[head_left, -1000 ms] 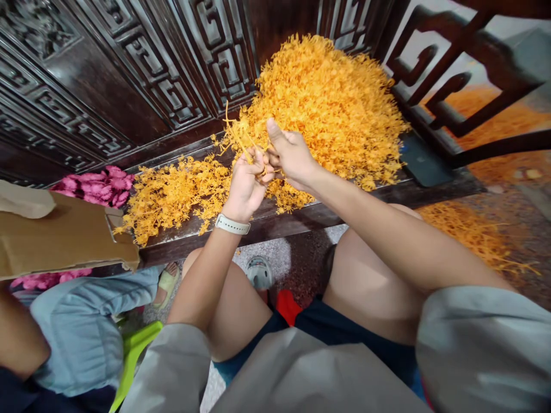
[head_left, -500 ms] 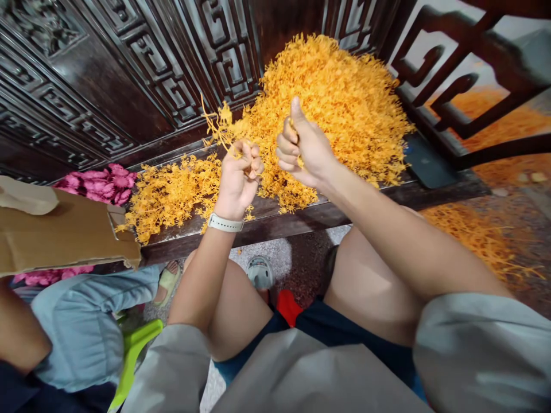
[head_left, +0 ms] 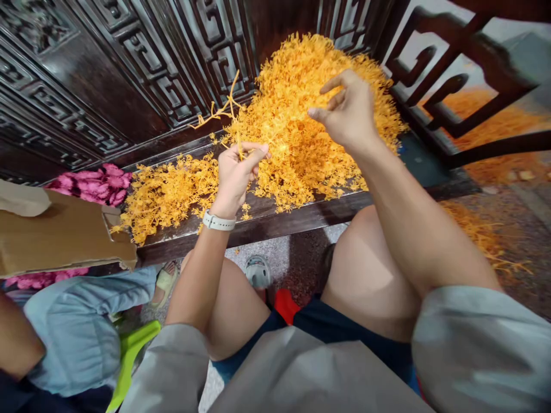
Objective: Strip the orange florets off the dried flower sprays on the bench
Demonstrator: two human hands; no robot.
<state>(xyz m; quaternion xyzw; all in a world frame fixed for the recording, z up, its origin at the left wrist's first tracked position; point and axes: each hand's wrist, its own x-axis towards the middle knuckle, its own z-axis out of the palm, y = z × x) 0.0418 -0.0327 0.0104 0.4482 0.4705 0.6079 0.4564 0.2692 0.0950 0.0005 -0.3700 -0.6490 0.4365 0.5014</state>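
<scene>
Between the fingers of my left hand (head_left: 236,172) is a branched yellow plastic stem (head_left: 235,115), its bare prongs pointing up and left. My left hand is closed on it and has a pale watch strap at the wrist. My right hand (head_left: 350,112) hovers over a big heap of yellow-orange artificial flower pieces (head_left: 297,86), thumb and fingers apart with nothing visible between them. A smaller spread of the same pieces (head_left: 172,195) lies on the dark wooden bench (head_left: 275,221), left of my left hand.
A cardboard box (head_left: 64,235) and pink flower pieces (head_left: 94,183) sit at the left, beside another person's jeans-covered leg (head_left: 77,327). The carved bench back (head_left: 142,63) rises behind. A dark flat phone-like object (head_left: 424,160) lies by the armrest (head_left: 456,86). Orange stems (head_left: 486,235) litter the floor at right.
My right hand has moved right and up, away from my left hand, and its fingers have opened. The stem in my left hand now stands more upright and shows bare prongs.
</scene>
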